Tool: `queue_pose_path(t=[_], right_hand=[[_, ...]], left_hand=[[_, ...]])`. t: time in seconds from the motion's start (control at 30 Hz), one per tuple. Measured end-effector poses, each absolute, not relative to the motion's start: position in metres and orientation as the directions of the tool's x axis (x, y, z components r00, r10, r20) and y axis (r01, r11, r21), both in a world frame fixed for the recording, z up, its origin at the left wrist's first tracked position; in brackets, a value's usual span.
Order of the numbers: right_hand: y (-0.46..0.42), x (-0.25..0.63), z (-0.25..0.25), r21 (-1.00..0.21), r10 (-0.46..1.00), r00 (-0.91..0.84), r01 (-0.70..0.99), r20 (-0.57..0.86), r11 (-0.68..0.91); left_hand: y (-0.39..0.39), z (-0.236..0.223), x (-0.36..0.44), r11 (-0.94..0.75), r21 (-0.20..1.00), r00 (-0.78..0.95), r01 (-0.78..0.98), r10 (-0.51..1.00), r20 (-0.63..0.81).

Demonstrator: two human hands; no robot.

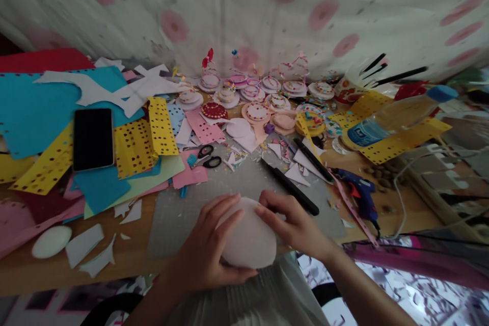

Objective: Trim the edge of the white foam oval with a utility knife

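Over the near edge of the table I hold a white disc [250,239] that looks like craft foam. My left hand [214,244] wraps around its left side, with the thumb at the lower edge and fingers over the top. The fingertips of my right hand [288,219] pinch its upper right rim. Just beyond lies a grey cutting mat [171,224] with a black craft knife [292,188] on it. Scissors with black handles [210,157] rest past my left hand among pink scraps. Small layered foam hats [257,112], trimmed with coloured dots, stand in rows at the back.
At left, a phone [93,140] lies on blue foam sheets [42,107] and yellow dotted pieces. To the right are a blue glue gun [359,193], a tilted plastic bottle [397,119] and a cup of dark sticks [349,84]. A cable [399,193] runs along the right side.
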State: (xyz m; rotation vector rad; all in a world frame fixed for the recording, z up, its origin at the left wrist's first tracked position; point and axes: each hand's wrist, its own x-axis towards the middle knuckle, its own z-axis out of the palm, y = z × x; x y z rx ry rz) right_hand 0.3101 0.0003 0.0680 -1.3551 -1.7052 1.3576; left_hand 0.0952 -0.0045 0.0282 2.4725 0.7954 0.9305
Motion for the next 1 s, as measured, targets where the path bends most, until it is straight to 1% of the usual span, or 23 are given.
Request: queue_pose_path(t=[0.1,0.2,0.27,0.37,0.43,0.5,0.6,0.7,0.77,0.83,0.9,0.97,1.0], right_hand=[[0.002,0.309,0.073,-0.974,0.909,-0.383,0.21,-0.166,-0.089],[0.001,0.308,0.074,-0.979,0.9,-0.386,0.052,-0.201,-0.196],[0.0,0.306,0.072,-0.959,0.889,-0.39,-0.052,-0.239,-0.28],[-0.004,0.298,0.066,-0.893,0.874,-0.392,-0.221,-0.287,-0.392],[-0.005,0.292,0.064,-0.856,0.883,-0.359,-0.303,-0.304,-0.418],[-0.006,0.286,0.063,-0.851,0.908,-0.295,-0.349,-0.299,-0.393],[-0.005,0.281,0.061,-0.905,0.962,-0.145,-0.329,-0.232,-0.268],[-0.005,0.283,0.059,-0.973,0.993,-0.025,-0.199,-0.116,-0.119],[-0.007,0.285,0.057,-0.994,0.999,0.024,-0.097,-0.046,-0.043],[-0.009,0.286,0.054,-1.0,0.997,0.076,-0.007,0.007,0.007],[-0.01,0.286,0.051,-0.998,0.991,0.131,0.065,0.032,0.024],[-0.008,0.286,0.05,-0.998,0.98,0.197,0.064,0.036,0.024],[-0.006,0.287,0.051,-0.999,0.969,0.243,0.014,0.032,0.03]], left_hand=[[-0.008,0.032,0.093,-0.786,0.496,0.606,0.37,0.608,0.512],[-0.01,0.036,0.094,-0.793,0.483,0.583,0.37,0.604,0.544],[-0.01,0.037,0.094,-0.797,0.482,0.568,0.365,0.601,0.563],[-0.01,0.038,0.096,-0.79,0.49,0.541,0.369,0.611,0.578],[-0.01,0.038,0.098,-0.778,0.499,0.51,0.382,0.628,0.589],[-0.011,0.038,0.1,-0.764,0.506,0.479,0.4,0.645,0.596],[-0.011,0.037,0.102,-0.735,0.52,0.445,0.434,0.677,0.586],[-0.011,0.036,0.103,-0.722,0.521,0.436,0.455,0.69,0.577],[-0.01,0.036,0.104,-0.724,0.511,0.437,0.463,0.688,0.58],[-0.009,0.037,0.105,-0.722,0.504,0.436,0.473,0.689,0.578],[-0.008,0.038,0.107,-0.718,0.504,0.437,0.479,0.694,0.572],[-0.007,0.039,0.11,-0.716,0.508,0.431,0.479,0.696,0.574],[-0.006,0.04,0.11,-0.711,0.513,0.421,0.481,0.701,0.576]])
